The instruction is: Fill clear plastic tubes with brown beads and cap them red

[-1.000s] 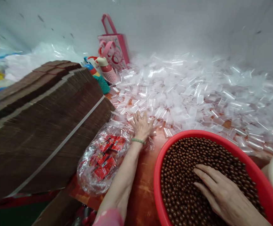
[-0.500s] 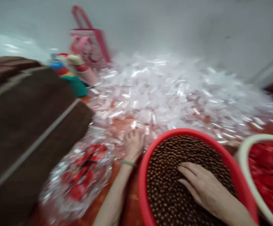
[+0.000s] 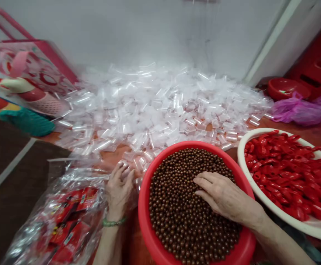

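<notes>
My right hand point(image 3: 218, 193) rests on the small round brown balls point(image 3: 182, 221) that fill a red basin point(image 3: 146, 228). Its fingers point left and touch the balls; whether any are held between the fingertips I cannot make out. My left hand point(image 3: 119, 189), with a green bead bracelet at the wrist, lies left of the basin. Its fingers are spread at the near edge of a heap of clear plastic tubes or cups point(image 3: 160, 106). Left of that wrist is a clear plastic bag point(image 3: 38, 221) with red packets point(image 3: 70, 241) in it.
A white basin point(image 3: 241, 158) of red plastic pieces point(image 3: 290, 176) stands at the right. Pink and purple bags point(image 3: 301, 110) and a red bowl point(image 3: 287, 88) are behind it. Far left are a pink gift bag point(image 3: 44, 70), a teal item point(image 3: 27, 123) and a dark brown box point(image 3: 8, 165).
The view has swung right, so the white basin shows more fully and the pink bag sits further left. My right hand remains on the balls, and my left hand remains by the clear pieces.
</notes>
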Action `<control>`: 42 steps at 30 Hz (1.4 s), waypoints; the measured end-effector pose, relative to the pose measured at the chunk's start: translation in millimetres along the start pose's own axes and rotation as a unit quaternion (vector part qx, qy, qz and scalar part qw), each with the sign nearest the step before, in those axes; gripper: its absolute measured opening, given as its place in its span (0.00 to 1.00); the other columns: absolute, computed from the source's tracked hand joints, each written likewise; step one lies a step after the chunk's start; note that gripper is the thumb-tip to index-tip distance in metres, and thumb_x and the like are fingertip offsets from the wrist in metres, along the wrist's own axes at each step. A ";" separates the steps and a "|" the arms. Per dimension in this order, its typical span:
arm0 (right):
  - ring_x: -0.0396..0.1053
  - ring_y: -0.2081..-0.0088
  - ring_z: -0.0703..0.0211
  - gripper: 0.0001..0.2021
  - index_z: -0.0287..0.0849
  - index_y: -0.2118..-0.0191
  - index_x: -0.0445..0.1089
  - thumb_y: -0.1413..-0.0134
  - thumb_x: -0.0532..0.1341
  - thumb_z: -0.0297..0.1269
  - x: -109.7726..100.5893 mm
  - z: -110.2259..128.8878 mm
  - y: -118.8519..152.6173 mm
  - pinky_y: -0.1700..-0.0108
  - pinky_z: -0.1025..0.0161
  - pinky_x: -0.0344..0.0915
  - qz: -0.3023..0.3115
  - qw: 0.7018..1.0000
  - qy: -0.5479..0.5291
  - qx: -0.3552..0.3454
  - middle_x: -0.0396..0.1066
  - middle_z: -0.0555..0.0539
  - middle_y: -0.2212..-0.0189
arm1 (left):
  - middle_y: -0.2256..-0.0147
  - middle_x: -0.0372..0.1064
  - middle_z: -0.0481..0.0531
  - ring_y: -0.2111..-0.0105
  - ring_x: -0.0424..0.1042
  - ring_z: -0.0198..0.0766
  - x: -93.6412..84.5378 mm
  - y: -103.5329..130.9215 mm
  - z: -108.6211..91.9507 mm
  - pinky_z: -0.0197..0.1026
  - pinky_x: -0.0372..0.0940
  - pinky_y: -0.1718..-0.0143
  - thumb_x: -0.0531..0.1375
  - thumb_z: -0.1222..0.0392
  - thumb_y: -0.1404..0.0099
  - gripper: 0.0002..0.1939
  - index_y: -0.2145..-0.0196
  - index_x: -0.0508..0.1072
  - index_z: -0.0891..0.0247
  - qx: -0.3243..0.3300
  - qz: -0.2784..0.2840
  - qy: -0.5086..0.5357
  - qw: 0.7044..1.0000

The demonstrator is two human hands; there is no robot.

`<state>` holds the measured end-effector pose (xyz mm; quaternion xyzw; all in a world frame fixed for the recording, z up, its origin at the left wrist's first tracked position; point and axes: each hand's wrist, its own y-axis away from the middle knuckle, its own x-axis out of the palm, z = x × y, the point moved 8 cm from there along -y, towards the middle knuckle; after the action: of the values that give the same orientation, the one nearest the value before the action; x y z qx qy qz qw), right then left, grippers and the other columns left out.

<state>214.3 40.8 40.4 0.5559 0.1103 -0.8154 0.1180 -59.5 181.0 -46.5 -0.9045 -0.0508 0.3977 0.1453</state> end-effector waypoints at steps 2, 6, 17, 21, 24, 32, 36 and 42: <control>0.72 0.49 0.47 0.11 0.41 0.50 0.69 0.36 0.57 0.32 0.9 -0.5 0.0 0.48 0.45 0.71 0.003 1.000 -0.018 -0.006 0.74 0.40 0.52 | 0.49 0.73 0.62 0.49 0.73 0.50 -16.0 10.1 -17.0 0.55 0.68 0.46 0.56 0.49 0.33 0.21 0.49 0.70 0.66 -0.047 0.005 0.068 0.997; 0.69 0.44 0.51 0.18 0.40 0.42 0.65 0.37 0.58 0.31 -7.6 14.6 -6.2 0.42 0.52 0.67 -0.009 0.992 -0.104 -0.065 0.72 0.39 0.48 | 0.44 0.70 0.57 0.45 0.71 0.49 -18.5 49.6 -80.2 0.47 0.69 0.46 0.66 0.53 0.39 0.25 0.45 0.70 0.57 -0.160 0.106 0.366 0.911; 0.67 0.45 0.54 0.18 0.44 0.45 0.69 0.40 0.63 0.35 5.1 57.6 -10.5 0.43 0.59 0.63 0.242 0.915 -0.275 -0.168 0.71 0.45 0.49 | 0.39 0.60 0.57 0.41 0.66 0.53 40.2 114.1 -149.1 0.53 0.62 0.40 0.79 0.60 0.62 0.61 0.34 0.54 0.44 -0.173 0.448 0.557 0.678; 0.69 0.48 0.54 0.16 0.43 0.48 0.69 0.41 0.64 0.36 12.2 53.6 -7.5 0.48 0.60 0.66 0.248 0.929 -0.224 -0.155 0.68 0.43 0.48 | 0.34 0.52 0.61 0.38 0.62 0.56 33.4 114.9 -145.2 0.53 0.63 0.41 0.75 0.52 0.52 0.56 0.32 0.50 0.48 -0.139 0.440 0.495 0.736; 0.71 0.53 0.54 0.14 0.42 0.48 0.67 0.40 0.61 0.32 20.0 32.3 -6.1 0.53 0.59 0.69 0.219 0.962 -0.117 -0.112 0.69 0.43 0.52 | 0.31 0.46 0.58 0.35 0.57 0.53 20.8 110.0 -136.2 0.53 0.61 0.39 0.64 0.50 0.36 0.42 0.31 0.47 0.48 -0.101 0.381 0.409 0.823; 0.73 0.56 0.43 0.14 0.33 0.57 0.72 0.47 0.54 0.17 59.7 9.6 0.4 0.53 0.50 0.69 0.175 0.960 0.196 -0.092 0.73 0.34 0.58 | 0.30 0.46 0.55 0.32 0.51 0.49 11.1 114.8 -116.1 0.57 0.51 0.32 0.50 0.54 0.27 0.31 0.30 0.45 0.53 -0.066 0.309 0.225 0.922; 0.74 0.58 0.48 0.13 0.32 0.58 0.73 0.48 0.56 0.18 78.2 40.0 -6.4 0.55 0.55 0.70 0.256 0.953 0.059 -0.153 0.73 0.36 0.59 | 0.30 0.44 0.54 0.32 0.50 0.47 17.0 115.9 -115.0 0.56 0.50 0.32 0.48 0.55 0.26 0.31 0.30 0.42 0.53 -0.056 0.327 0.222 0.917; 0.71 0.59 0.57 0.13 0.35 0.53 0.70 0.46 0.63 0.26 74.9 45.1 -21.8 0.55 0.63 0.68 0.294 0.935 -0.117 -0.158 0.72 0.44 0.59 | 0.31 0.48 0.55 0.33 0.53 0.47 18.3 112.7 -111.8 0.56 0.50 0.32 0.48 0.54 0.26 0.29 0.30 0.46 0.54 -0.107 0.329 0.269 0.899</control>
<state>141.2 42.2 -12.3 0.4385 0.0554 -0.7754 0.4509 32.3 52.6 -21.9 -0.9523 0.2485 0.1561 -0.0836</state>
